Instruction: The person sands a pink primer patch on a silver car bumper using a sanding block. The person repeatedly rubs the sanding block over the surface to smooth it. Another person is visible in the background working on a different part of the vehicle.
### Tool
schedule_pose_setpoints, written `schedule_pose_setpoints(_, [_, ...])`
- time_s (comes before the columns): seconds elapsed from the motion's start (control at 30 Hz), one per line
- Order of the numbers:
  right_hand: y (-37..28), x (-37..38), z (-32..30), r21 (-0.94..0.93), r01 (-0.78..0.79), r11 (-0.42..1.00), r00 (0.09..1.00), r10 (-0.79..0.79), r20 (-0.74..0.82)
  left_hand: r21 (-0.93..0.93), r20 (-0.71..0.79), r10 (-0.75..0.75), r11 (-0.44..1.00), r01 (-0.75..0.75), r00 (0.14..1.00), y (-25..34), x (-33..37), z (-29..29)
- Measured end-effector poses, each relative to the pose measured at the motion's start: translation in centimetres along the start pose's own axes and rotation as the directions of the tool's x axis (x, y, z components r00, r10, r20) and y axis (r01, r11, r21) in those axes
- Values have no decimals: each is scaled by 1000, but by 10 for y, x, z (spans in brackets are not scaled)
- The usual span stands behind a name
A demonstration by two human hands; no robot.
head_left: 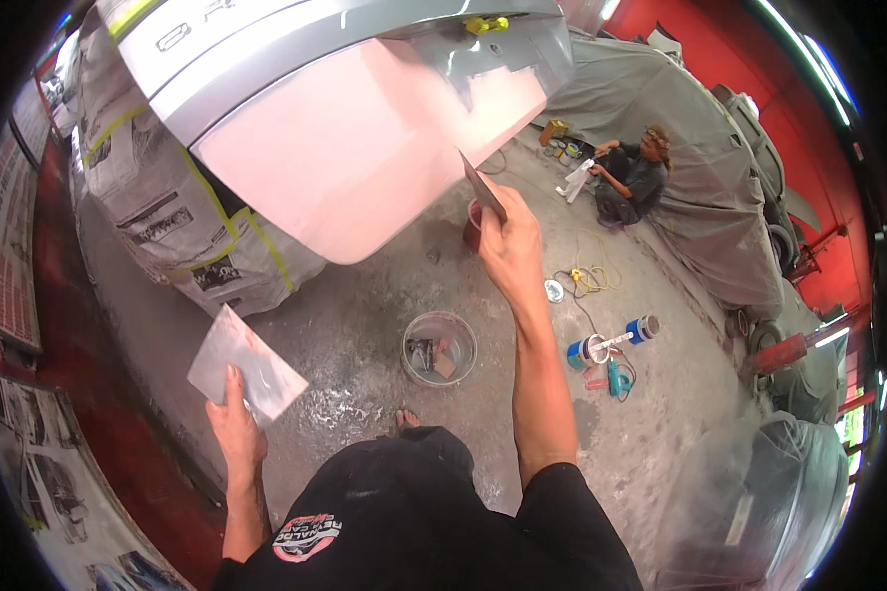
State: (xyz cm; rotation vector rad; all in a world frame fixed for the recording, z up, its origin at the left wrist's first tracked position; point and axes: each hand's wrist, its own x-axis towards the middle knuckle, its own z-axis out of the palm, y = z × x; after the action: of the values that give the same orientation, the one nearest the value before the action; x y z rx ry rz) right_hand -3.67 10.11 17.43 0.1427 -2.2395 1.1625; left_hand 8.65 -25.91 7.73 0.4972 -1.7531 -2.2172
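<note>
My left hand [235,426] grips a flat, pale mixing board [244,362] by its lower edge, thumb on top. Pinkish smears mark the board's face. My right hand [511,246] is raised in front of a car's body panel [340,148], which is coated in pale pink filler beside bare silver paint. Pinched in its fingers is a thin, dark putty spreader [483,187], seen nearly edge-on. The spreader's tip overlaps the panel's lower right edge; whether it touches there I cannot tell.
On the concrete floor stand a clear bucket [468,372] with sanding pieces inside, blue cans [643,330] and a teal power tool [618,380]. A reddish container [473,229] is partly behind my right hand. Another person [636,177] sits by a grey-covered car [705,148]. Masking paper [148,187] wraps the car's left side.
</note>
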Motion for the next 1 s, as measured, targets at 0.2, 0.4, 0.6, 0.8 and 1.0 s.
schedule_pose_setpoints(0.2, [17,38,7,-100,155,983,986,-160,-48,-49,49,-112,992,115,992,-22,-9,-5])
schedule_pose_setpoints(0.4, [10,29,32,-202,251,947,953,-279,-121,-10,33,-132,991,133,991,-28,-10,-9])
schedule_pose_setpoints(0.6, [8,30,23,-130,171,977,980,-183,-84,19,71,-109,994,108,992,-24,-8,-3])
schedule_pose_setpoints(0.8, [14,32,36,-208,201,957,969,-226,-105,26,91,-121,993,119,988,-22,-6,-2])
schedule_pose_setpoints(1.0, [-12,1,49,-204,172,964,982,-183,-37,19,117,-135,991,134,984,-23,-2,-3])
